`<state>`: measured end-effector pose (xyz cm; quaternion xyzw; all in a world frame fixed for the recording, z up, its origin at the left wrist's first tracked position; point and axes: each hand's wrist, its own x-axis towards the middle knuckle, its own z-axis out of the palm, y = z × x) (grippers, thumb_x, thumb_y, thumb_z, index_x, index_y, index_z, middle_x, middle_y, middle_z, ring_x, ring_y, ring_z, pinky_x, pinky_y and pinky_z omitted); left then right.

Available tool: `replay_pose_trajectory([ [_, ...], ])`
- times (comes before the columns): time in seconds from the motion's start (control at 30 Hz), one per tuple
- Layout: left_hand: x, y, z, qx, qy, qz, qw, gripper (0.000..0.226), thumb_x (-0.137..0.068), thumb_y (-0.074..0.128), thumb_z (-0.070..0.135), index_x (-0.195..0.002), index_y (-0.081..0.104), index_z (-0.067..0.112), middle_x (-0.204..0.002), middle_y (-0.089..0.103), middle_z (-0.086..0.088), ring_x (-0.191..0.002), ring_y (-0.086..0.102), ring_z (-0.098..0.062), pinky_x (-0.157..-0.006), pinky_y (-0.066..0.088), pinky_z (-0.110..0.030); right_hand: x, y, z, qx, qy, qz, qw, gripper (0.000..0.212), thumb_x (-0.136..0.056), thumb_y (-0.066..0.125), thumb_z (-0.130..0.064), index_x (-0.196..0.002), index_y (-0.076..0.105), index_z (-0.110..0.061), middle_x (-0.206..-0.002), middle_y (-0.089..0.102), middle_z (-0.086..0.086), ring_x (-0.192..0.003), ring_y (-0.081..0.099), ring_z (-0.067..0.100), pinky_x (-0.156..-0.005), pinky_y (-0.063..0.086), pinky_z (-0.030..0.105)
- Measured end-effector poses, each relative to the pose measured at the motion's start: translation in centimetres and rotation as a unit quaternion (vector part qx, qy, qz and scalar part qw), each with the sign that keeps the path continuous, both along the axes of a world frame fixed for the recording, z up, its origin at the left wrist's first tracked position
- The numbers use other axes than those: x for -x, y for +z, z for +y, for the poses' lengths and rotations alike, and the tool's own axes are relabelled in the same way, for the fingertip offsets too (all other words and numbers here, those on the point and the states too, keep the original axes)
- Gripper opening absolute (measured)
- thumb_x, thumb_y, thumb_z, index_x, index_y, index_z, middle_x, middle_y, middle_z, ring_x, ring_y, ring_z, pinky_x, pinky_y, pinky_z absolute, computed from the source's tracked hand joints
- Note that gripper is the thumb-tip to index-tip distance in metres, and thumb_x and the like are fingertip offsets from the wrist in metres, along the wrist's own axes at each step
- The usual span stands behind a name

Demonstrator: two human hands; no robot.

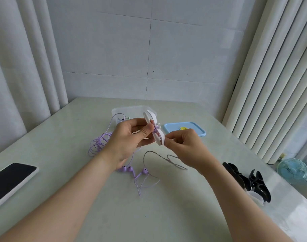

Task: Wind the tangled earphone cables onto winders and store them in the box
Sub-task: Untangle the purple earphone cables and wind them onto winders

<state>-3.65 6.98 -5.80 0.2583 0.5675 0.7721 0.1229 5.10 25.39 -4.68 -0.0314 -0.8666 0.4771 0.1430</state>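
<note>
My left hand [126, 137] grips a white winder [152, 126] above the table, thumb pressed on its middle where purple cable is wrapped. My right hand [184, 147] pinches the cable at the winder's lower end. A loose loop of purple cable [166, 159] trails on the table below it. A tangled purple bundle [98, 144] lies left of my left hand, and purple earbuds [131, 169] lie under my left wrist. The clear box [117, 110] stands behind my hands.
The box's blue lid [193, 129] lies to the right of the box. Spare black and white winders [247, 184] are piled at the right table edge. A phone [9, 180] lies at the left edge. A small blue fan [292, 169] stands beyond the right edge.
</note>
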Motion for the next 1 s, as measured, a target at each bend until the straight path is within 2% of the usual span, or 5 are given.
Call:
replay_pose_trajectory([
  [0.3, 0.1, -0.3, 0.3, 0.069, 0.092, 0.022, 0.993, 0.021, -0.1, 0.07, 0.021, -0.11, 0.068, 0.002, -0.111, 0.074, -0.019, -0.091, 0.078, -0.029, -0.076, 0.065, -0.041, -0.6, 0.2, -0.5, 0.024, 0.087, -0.033, 0.995, 0.014, -0.094, 0.075, -0.02, -0.085, 0.083, -0.013, -0.059, 0.058, 0.006, -0.057, 0.051, 0.017, -0.055, 0.043, 0.022],
  [0.53, -0.3, -0.6, 0.4, 0.19, 0.053, 0.118, 0.973, 0.023, -0.095, 0.073, 0.037, -0.11, 0.067, 0.022, -0.098, 0.075, 0.004, -0.08, 0.071, -0.013, -0.063, 0.045, -0.014, -0.6, 0.8, -0.4, 0.084, 0.064, 0.057, 0.993, 0.024, -0.097, 0.073, -0.024, -0.08, 0.08, -0.01, -0.063, 0.064, 0.005, -0.056, 0.039, 0.018, -0.053, 0.03, 0.029],
  [0.63, -0.8, -0.3, 0.4, 0.147, -0.015, 0.099, 0.984, 0.032, -0.09, 0.073, 0.034, -0.114, 0.07, 0.014, -0.099, 0.078, -0.003, -0.083, 0.07, -0.014, -0.069, 0.049, -0.013, -0.4, 0.9, -0.1, 0.146, 0.022, 0.094, 0.985, 0.03, -0.1, 0.069, -0.021, -0.079, 0.076, -0.001, -0.06, 0.059, 0.003, -0.05, 0.038, 0.012, -0.05, 0.032, 0.021],
  [0.77, -0.6, -0.6, 0.4, 0.155, -0.046, 0.109, 0.981, 0.03, -0.085, 0.082, 0.034, -0.112, 0.075, 0.021, -0.107, 0.078, -0.007, -0.104, 0.073, -0.029, -0.097, 0.058, -0.037, -0.2, 1.0, 0.0, 0.211, -0.016, 0.092, 0.973, 0.032, -0.099, 0.071, -0.026, -0.077, 0.072, -0.004, -0.053, 0.043, -0.004, -0.046, 0.033, 0.011, -0.049, 0.031, 0.021],
  [1.0, -1.0, -1.0, 0.3, 0.193, -0.071, 0.158, 0.966, 0.022, -0.097, 0.072, 0.007, -0.118, 0.075, 0.016, -0.108, 0.08, -0.001, -0.107, 0.074, -0.019, -0.098, 0.057, -0.032, 0.6, 0.6, 1.1, 0.337, -0.064, 0.078, 0.936, 0.031, -0.103, 0.065, -0.034, -0.09, 0.068, -0.007, -0.057, 0.029, -0.005, -0.049, 0.029, 0.015, -0.046, 0.033, 0.024],
])
